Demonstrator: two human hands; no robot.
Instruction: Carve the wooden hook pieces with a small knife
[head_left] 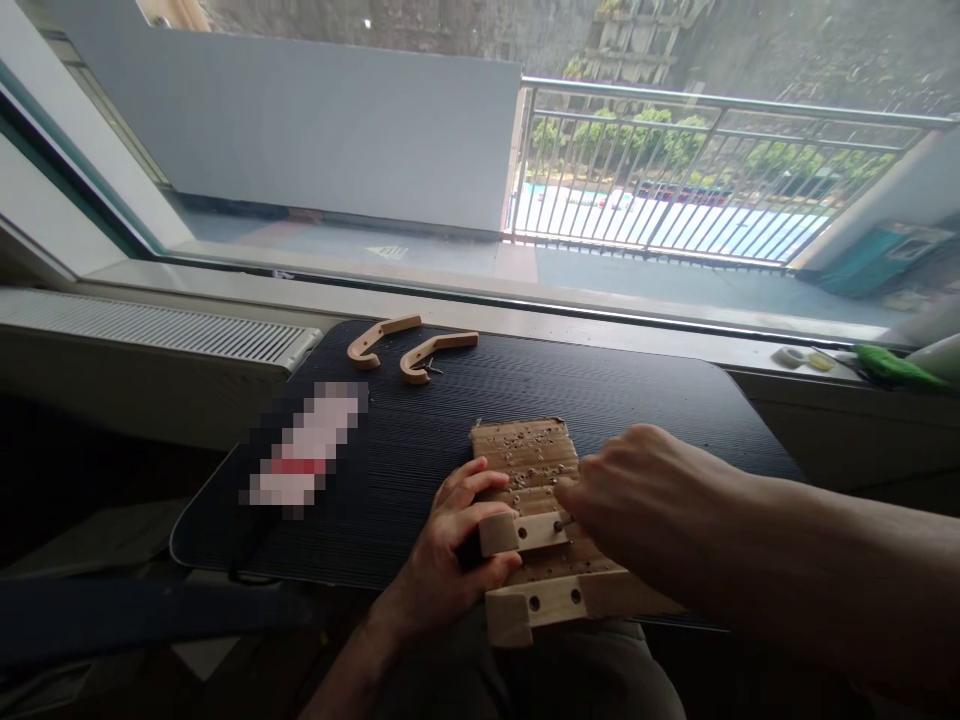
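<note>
A wooden hook [541, 533] with two holes lies on a piece of corrugated cardboard [525, 445] dotted with small holes. My left hand [459, 540] grips the hook's blunt end, its fingers over the cardboard edge and thumb below. In the hook's right-hand hole stands a screw [559, 527]. My right hand [626, 495] is closed just above it, fingertips close to the screw; whatever they hold is hidden. A second wooden hook [555, 597] lies nearer to me, with a dark spot in each of its two holes. Its far end passes under my right forearm.
Two more curved wooden hooks [384, 330] lie at the back of the black table [420, 440], with a few screws [433, 368] beside the right one. A blurred-out pale item [307, 450] is on the left. Behind the table run a window sill [600, 338] and a radiator [157, 325].
</note>
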